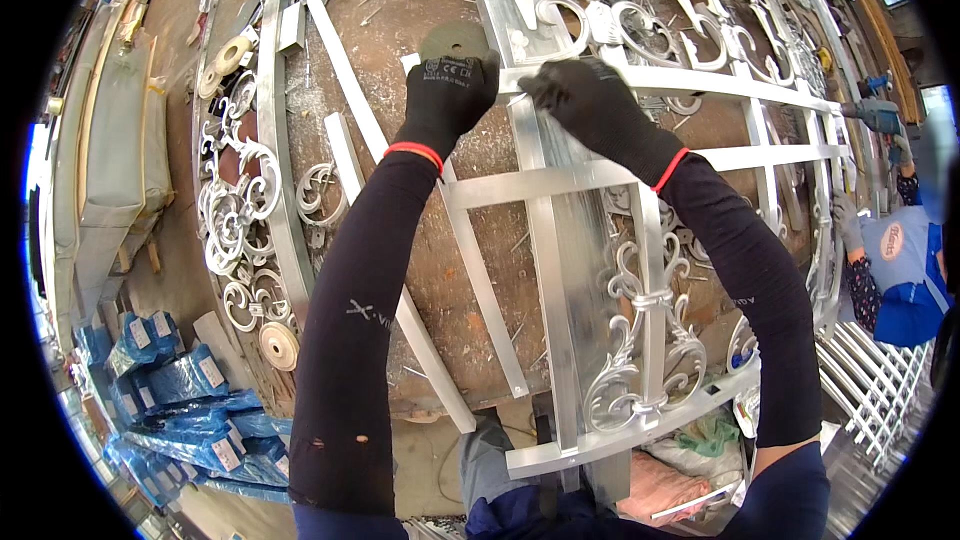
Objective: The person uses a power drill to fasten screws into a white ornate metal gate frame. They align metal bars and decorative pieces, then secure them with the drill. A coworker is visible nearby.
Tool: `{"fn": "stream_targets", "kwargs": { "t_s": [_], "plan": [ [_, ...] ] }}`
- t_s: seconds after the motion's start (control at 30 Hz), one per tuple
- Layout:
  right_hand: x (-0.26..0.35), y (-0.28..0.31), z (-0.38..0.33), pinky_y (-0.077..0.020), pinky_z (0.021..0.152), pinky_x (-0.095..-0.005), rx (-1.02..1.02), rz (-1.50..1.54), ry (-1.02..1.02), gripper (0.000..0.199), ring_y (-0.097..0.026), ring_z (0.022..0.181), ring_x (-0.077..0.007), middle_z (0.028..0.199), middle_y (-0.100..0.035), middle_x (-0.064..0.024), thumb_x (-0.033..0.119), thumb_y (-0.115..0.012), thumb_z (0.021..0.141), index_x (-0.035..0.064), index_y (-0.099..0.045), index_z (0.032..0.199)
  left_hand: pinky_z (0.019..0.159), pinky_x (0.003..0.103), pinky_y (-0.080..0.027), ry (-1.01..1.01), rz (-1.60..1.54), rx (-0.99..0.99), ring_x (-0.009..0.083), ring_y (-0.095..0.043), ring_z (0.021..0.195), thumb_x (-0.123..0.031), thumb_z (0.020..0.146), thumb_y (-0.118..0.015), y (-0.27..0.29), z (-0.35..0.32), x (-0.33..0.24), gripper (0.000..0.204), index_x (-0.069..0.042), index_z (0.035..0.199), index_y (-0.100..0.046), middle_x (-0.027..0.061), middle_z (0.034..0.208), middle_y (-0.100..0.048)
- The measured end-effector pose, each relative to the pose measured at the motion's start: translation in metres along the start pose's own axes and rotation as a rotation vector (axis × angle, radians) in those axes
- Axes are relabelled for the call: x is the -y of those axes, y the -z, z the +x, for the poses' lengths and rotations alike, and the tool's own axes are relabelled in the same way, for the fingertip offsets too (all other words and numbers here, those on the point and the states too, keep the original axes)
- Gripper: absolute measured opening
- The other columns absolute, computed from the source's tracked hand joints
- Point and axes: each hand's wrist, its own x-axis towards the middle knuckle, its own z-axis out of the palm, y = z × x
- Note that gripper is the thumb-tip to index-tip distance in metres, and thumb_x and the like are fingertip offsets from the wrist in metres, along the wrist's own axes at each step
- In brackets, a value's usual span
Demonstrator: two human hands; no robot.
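Note:
My left hand [450, 92], in a black glove, is closed at a greenish-grey round abrasive disc [455, 38] with a small centre hole. The disc shows beyond the knuckles; the fingers on it are hidden. My right hand [592, 108], also gloved in black, is closed over the left end of a curved rail on a silver metal railing panel [555, 290]. Its thumb and fingers press together near the corner, and anything inside them is hidden. Leaf-shaped scrolls [650, 340] fill the panel's near part. The panel lies on a brown worktable [430, 280].
Loose silver bars [345, 70] lie left of the panel. Scroll castings [240, 190] and round discs [278, 345] sit along the left side. Blue-wrapped packages [200, 410] are stacked lower left. At the right, a co-worker's gloved hand [848, 220] and a power drill [875, 117] are beside the panel.

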Motion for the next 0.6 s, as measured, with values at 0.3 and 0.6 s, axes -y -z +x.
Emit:
{"fn": "stream_targets", "kwargs": {
  "t_s": [0.3,0.6],
  "plan": [
    [0.108,-0.036,-0.137,-0.0487,0.079,-0.0462,-0.264,-0.155,-0.356,0.055,-0.06,0.092,-0.0371,0.1,-0.061,-0.0208,0.046,-0.064,0.084,0.0001,-0.053,0.113,0.072,0.046,-0.049,0.081,0.036,0.18,0.0339,-0.065,0.077,-0.041,0.094,-0.035,0.007,0.013,0.002,0.051,-0.007,0.078,-0.068,0.0151,0.078,-0.067],
    [0.137,-0.087,-0.171,-0.0455,0.044,-0.0418,-0.157,-0.467,-0.642,0.04,-0.062,0.05,-0.0255,0.061,-0.06,-0.0108,0.046,-0.057,0.085,0.0061,-0.053,0.084,0.054,0.045,-0.049,0.019,0.039,-0.155,0.0308,-0.062,0.059,-0.038,0.091,-0.045,0.001,0.007,-0.018,0.045,-0.009,0.06,-0.063,0.016,0.065,-0.063]
  ]
}}
